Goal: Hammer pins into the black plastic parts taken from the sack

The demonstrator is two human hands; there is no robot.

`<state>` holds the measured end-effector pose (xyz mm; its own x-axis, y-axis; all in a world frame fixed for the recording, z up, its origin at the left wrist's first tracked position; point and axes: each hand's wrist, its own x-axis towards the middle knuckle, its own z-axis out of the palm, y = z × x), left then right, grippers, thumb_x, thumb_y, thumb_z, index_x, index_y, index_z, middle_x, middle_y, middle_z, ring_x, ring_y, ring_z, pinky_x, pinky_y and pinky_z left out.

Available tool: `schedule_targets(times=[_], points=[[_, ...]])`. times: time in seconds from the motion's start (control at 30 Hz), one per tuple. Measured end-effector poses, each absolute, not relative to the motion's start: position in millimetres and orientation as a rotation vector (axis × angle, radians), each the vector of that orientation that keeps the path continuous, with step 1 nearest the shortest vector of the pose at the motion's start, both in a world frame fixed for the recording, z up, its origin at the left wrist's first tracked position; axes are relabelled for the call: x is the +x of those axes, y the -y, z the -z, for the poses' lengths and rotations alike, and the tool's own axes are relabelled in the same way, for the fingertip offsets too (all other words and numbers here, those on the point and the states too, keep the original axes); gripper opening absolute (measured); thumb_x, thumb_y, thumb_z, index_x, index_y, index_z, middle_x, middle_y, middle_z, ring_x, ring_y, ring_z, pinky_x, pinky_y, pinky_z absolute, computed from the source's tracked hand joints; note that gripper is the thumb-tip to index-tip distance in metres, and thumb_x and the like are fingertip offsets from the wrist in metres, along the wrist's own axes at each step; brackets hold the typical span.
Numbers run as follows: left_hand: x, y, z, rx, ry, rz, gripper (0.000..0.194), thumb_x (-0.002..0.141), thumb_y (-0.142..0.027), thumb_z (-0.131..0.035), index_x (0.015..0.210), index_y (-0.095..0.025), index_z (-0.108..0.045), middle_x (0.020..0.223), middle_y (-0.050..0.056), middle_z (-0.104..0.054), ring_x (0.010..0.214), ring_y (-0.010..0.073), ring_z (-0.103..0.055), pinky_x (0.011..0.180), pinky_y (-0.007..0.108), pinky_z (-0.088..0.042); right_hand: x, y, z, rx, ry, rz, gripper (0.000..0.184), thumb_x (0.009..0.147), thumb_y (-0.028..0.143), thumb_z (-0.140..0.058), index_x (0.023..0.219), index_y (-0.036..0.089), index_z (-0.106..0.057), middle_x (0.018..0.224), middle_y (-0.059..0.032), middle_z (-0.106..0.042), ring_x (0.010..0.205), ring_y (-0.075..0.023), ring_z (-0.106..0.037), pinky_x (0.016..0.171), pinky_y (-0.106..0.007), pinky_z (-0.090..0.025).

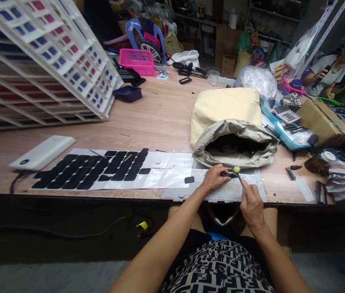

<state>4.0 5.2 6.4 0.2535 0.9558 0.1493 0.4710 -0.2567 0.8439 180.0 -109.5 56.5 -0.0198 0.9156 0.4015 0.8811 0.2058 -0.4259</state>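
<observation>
My left hand point(215, 178) pinches a small black part point(231, 175) over a grey flat sheet point(253, 191) at the table's front edge. In my right hand point(252, 203) is a small mallet-like tool point(236, 169) with a round yellow-green head and a thin shaft. Its head is right at the black part; contact cannot be made out. Just beyond my hands lies a sack point(225, 110), its dark mouth facing me. Left of them, rows of black rounded stickers point(80, 173) cover part of a white backing sheet point(172, 165). One loose black sticker point(189, 179) lies near my left hand.
A white plastic crate point(111, 110) leans at the left, near a white box-shaped device point(44, 152) with a cable. Farther back are a pink basket point(137, 61) and a navy tray point(128, 93). To the right stand a calculator point(286, 114), a cardboard box point(326, 122) and a seated person point(328, 73).
</observation>
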Motion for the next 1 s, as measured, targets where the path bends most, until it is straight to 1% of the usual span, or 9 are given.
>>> schedule_targets(times=[0.17, 0.33, 0.47, 0.57, 0.7, 0.8, 0.87, 0.93, 1.0], points=[[4.1, -5.9, -4.8, 1.862, -1.314, -0.892, 0.015, 0.071, -0.028, -0.079, 0.083, -0.021, -0.073, 0.077, -0.003, -0.055, 0.075, 0.0129, -0.055, 0.067, 0.025, -0.039, 185.2, 109.8, -58.5, -1.691, 1.893, -0.089, 0.043, 0.099, 0.022, -0.036, 0.133, 0.02, -0.062, 0.087, -0.005, -0.06, 0.077, -0.015, -0.058, 0.075, -0.025, -0.048], [3.1, -5.2, -6.3, 1.874, -1.305, -0.911, 0.013, 0.072, -0.027, -0.078, 0.083, -0.021, -0.072, 0.079, -0.003, -0.057, 0.076, 0.0132, -0.056, 0.069, 0.025, -0.041, 220.0, 105.2, -62.9, -1.782, 1.662, 0.043, 0.042, 0.099, 0.027, -0.039, 0.132, 0.021, -0.063, 0.097, -0.0073, -0.063, 0.088, -0.0179, -0.059, 0.08, -0.029, -0.046], [2.6, -3.3, -9.1, 1.884, -1.291, -0.922, 0.013, 0.073, -0.025, -0.077, 0.083, -0.021, -0.071, 0.079, -0.003, -0.058, 0.077, 0.0135, -0.058, 0.071, 0.025, -0.043, 266.7, 87.8, -61.3, -2.088, 1.383, 0.23, 0.043, 0.094, 0.027, -0.044, 0.133, 0.021, -0.063, 0.102, -0.0084, -0.061, 0.088, -0.0191, -0.057, 0.073, -0.029, -0.041], [2.9, -1.3, -11.2, 1.905, -1.288, -0.924, 0.013, 0.071, -0.024, -0.078, 0.083, -0.021, -0.071, 0.079, -0.003, -0.058, 0.078, 0.0139, -0.058, 0.072, 0.026, -0.044, 295.4, 64.9, -52.8, -2.284, 1.336, 0.225, 0.043, 0.092, 0.023, -0.045, 0.129, 0.021, -0.066, 0.094, -0.0069, -0.056, 0.078, -0.017, -0.051, 0.066, -0.029, -0.035], [3.1, -4.0, -14.3, 1.958, -1.291, -0.915, 0.011, 0.072, -0.025, -0.076, 0.08, -0.02, -0.07, 0.077, -0.002, -0.057, 0.077, 0.0144, -0.057, 0.071, 0.026, -0.044, 308.2, 32.9, -40.4, -2.339, 1.384, 0.356, 0.039, 0.092, 0.021, -0.046, 0.124, 0.022, -0.068, 0.093, -0.0085, -0.054, 0.081, -0.0186, -0.049, 0.066, -0.03, -0.032], [1.7, -5.3, -19.2, 1.969, -1.273, -0.914, 0.011, 0.075, -0.029, -0.074, 0.081, -0.02, -0.07, 0.076, -0.001, -0.058, 0.075, 0.0145, -0.057, 0.071, 0.026, -0.045, 303.6, 19.2, -36.3, -2.358, 1.412, 0.502, 0.038, 0.093, 0.02, -0.044, 0.121, 0.021, -0.069, 0.096, -0.0122, -0.055, 0.087, -0.023, -0.05, 0.069, -0.033, -0.033], [0.9, 4.6, -22.7, 1.966, -1.255, -0.989, 0.014, 0.081, -0.033, -0.069, 0.085, -0.02, -0.069, 0.078, 0.001, -0.059, 0.074, 0.0152, -0.057, 0.07, 0.027, -0.046, 299.8, 16.4, -35.9, -2.378, 1.431, 0.554, 0.038, 0.092, 0.02, -0.044, 0.121, 0.02, -0.068, 0.099, -0.014, -0.056, 0.091, -0.0252, -0.049, 0.072, -0.036, -0.034], [0.4, 29.1, -23.7, 1.982, -1.218, -1.113, 0.018, 0.087, -0.036, -0.063, 0.092, -0.019, -0.069, 0.084, 0.004, -0.063, 0.078, 0.0175, -0.059, 0.073, 0.03, -0.049, 297.6, 16.5, -36.1, -2.397, 1.461, 0.57, 0.038, 0.091, 0.02, -0.045, 0.123, 0.02, -0.066, 0.1, -0.0149, -0.055, 0.093, -0.0262, -0.048, 0.075, -0.037, -0.035], [0.1, 66.3, -19.8, 2.051, -1.095, -1.143, 0.021, 0.091, -0.037, -0.058, 0.101, -0.02, -0.068, 0.091, 0.008, -0.066, 0.086, 0.0203, -0.061, 0.08, 0.034, -0.05, 296.9, 17.7, -35.8, -2.413, 1.491, 0.573, 0.039, 0.09, 0.021, -0.046, 0.125, 0.019, -0.063, 0.102, -0.0149, -0.055, 0.095, -0.0264, -0.048, 0.077, -0.038, -0.035]])
